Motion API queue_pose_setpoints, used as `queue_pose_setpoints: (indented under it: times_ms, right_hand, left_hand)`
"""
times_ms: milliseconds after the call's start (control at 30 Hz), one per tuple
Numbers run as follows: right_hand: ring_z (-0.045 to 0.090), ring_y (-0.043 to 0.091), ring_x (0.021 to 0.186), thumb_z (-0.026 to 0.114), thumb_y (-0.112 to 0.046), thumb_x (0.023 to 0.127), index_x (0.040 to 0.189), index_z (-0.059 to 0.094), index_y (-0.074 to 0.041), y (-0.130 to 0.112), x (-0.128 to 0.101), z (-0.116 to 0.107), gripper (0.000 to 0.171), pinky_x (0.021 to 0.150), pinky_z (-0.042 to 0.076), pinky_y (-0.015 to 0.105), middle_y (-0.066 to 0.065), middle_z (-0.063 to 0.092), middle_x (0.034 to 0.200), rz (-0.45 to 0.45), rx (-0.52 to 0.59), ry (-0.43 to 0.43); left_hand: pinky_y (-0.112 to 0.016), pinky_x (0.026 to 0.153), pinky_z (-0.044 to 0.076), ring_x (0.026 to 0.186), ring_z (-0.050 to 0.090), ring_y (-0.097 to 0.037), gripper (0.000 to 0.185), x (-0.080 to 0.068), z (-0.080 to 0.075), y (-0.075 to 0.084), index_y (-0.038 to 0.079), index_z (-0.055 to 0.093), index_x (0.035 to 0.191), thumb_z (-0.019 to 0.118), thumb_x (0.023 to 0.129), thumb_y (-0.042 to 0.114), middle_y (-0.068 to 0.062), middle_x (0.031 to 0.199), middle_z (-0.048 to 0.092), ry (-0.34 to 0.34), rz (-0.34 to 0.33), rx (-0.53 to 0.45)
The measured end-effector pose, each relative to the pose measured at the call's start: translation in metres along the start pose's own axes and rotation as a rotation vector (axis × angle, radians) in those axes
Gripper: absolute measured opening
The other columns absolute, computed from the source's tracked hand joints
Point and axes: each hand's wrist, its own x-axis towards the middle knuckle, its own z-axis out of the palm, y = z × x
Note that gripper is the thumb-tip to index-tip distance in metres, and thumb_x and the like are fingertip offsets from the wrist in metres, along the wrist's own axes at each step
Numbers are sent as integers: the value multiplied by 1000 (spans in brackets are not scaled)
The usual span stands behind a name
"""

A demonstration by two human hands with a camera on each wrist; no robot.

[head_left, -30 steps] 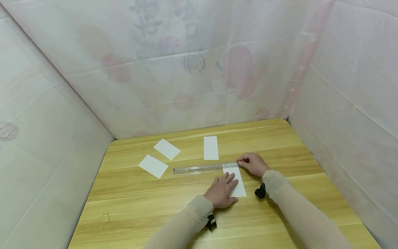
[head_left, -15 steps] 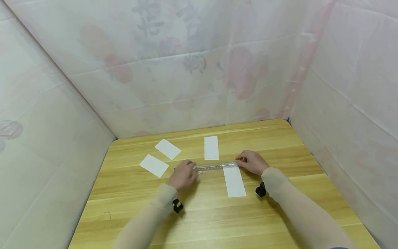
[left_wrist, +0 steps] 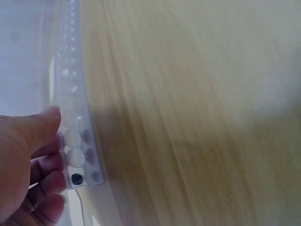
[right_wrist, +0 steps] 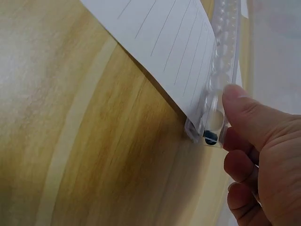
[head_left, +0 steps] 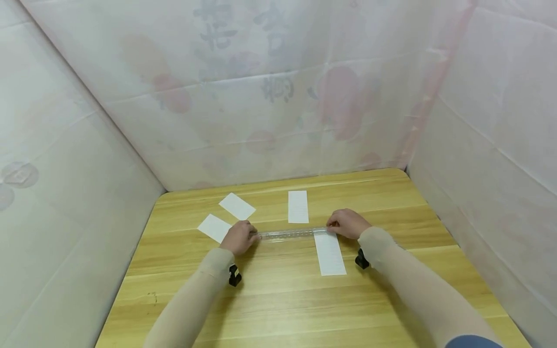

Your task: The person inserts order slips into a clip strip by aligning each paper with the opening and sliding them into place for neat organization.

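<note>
A clear plastic ruler (head_left: 285, 235) with a row of round cut-outs runs left to right across the middle of the table. Its left end is pinched by my left hand (head_left: 238, 238), thumb on the near side and fingers curled behind, as the left wrist view shows. My right hand (head_left: 349, 224) pinches the opposite end in the same way. At that end, a sheet of lined white paper (head_left: 330, 256) meets the ruler along its top edge and extends toward me. In the right wrist view, a paper corner reaches the ruler's tip beside a dark dot.
Beyond the ruler lies another lined paper (head_left: 298, 207). Two white papers lie at the back left: one tilted paper (head_left: 237, 206), and a nearer paper (head_left: 213, 227) partly covered by my left hand. Fabric-covered walls (head_left: 296, 121) stand around the wooden table (head_left: 278, 299).
My left hand has lifted off the lined paper and moved left to the ruler's far left end, which it now grips. My right hand has shifted slightly left, staying at the ruler's right end.
</note>
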Motion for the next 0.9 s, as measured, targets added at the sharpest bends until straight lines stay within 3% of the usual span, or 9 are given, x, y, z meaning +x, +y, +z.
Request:
queue_pose_setpoints:
  times_ms: [267,667,900]
  right_hand:
    - [59,7,77,72,-21,87,89,77,-20,-5,5,-2,5,73,51,33,-10,67,87,-29,-92,-25]
    - [47,6,59,73,-17,86,71,68,-22,-4,7,-9,17,60,42,28,-13,59,69,-43,-188,-70]
    - [47,7,57,73,-10,84,67,65,-20,-13,14,-12,21,58,42,27,-11,56,66,-74,-239,-78]
  left_hand:
    - [-31,71,53,76,61,-16,23,4,-2,4,9,77,91,75,83,30,1,82,65,31,-21,19]
    - [-30,68,53,73,60,-13,22,7,8,12,10,78,88,75,83,31,2,81,63,54,-44,-19]
    - [-31,68,54,73,63,-15,23,11,3,9,10,78,87,76,82,33,0,83,67,24,-48,-24]
